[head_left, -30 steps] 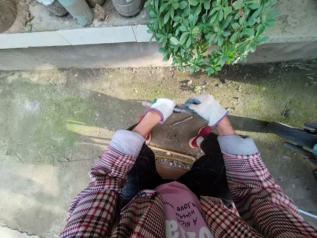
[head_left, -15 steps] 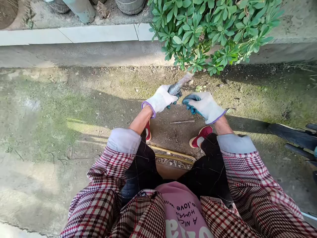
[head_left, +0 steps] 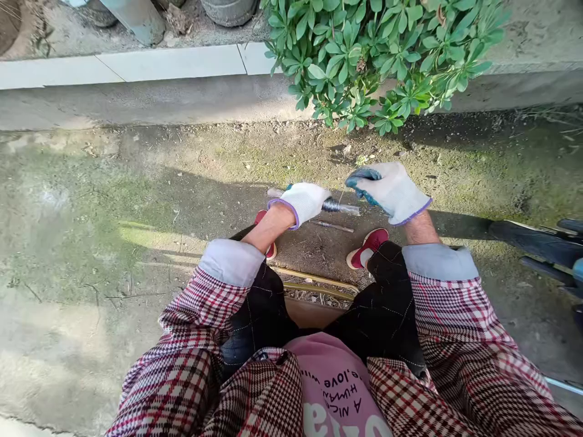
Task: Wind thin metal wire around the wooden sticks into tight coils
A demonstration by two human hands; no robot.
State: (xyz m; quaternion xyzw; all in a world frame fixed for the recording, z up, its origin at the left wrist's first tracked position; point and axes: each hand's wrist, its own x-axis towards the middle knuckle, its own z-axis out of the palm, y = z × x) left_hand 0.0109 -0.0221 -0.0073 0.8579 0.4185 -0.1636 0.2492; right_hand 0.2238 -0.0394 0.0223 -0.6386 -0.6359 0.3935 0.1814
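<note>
My left hand (head_left: 303, 202), in a white knit glove with a dark coated palm, is closed around a pale stick wound with thin grey wire (head_left: 331, 206). The stick lies almost level, one end poking out at each side of the glove. To its right is my right hand (head_left: 387, 189), gloved alike, thumb and fingers pressed together. A faint strand rises from the wound part toward those fingertips, which seem to pinch it; the tips are partly hidden. Below the left hand, a thin brown rod (head_left: 334, 226) lies on the ground between my red shoes.
A leafy green bush (head_left: 364, 67) overhangs the low kerb (head_left: 173, 64) ahead. Pots (head_left: 230, 11) stand behind the kerb on the left. Dark wheel-like parts (head_left: 532, 246) lie at the right. Beneath me is a low seat with a yellowish metal frame (head_left: 319, 276).
My left hand has lowered and turned, bringing the wire-wound stick from a steep slant to nearly level. My right hand has shifted slightly right, widening the gap between the hands.
</note>
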